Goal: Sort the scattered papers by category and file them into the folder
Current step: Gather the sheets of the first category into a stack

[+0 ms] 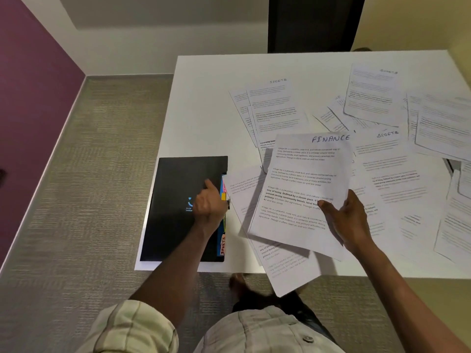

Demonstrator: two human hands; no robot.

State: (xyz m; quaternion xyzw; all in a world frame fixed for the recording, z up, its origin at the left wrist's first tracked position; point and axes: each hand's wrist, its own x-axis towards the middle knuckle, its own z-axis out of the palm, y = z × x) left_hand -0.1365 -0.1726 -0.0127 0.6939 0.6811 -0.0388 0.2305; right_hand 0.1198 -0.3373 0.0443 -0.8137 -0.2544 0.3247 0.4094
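A black folder point(178, 189) lies closed at the table's front left corner, with coloured tabs point(223, 197) sticking out of its right edge; one tab reads SPORTS. My left hand point(210, 205) rests on the folder's right edge at the tabs, fingers curled onto the cover edge. My right hand point(349, 220) holds a printed sheet headed FINANCE point(300, 189) lifted above the table, thumb on top of its right side. Scattered papers point(372, 98), some headed SPORTS, cover the right half of the table.
The white table point(204, 103) has a bare patch at its far left behind the folder. One sheet point(288, 276) overhangs the front edge. Carpeted floor lies to the left, a purple wall beyond it. A dark chair back point(313, 21) stands behind the table.
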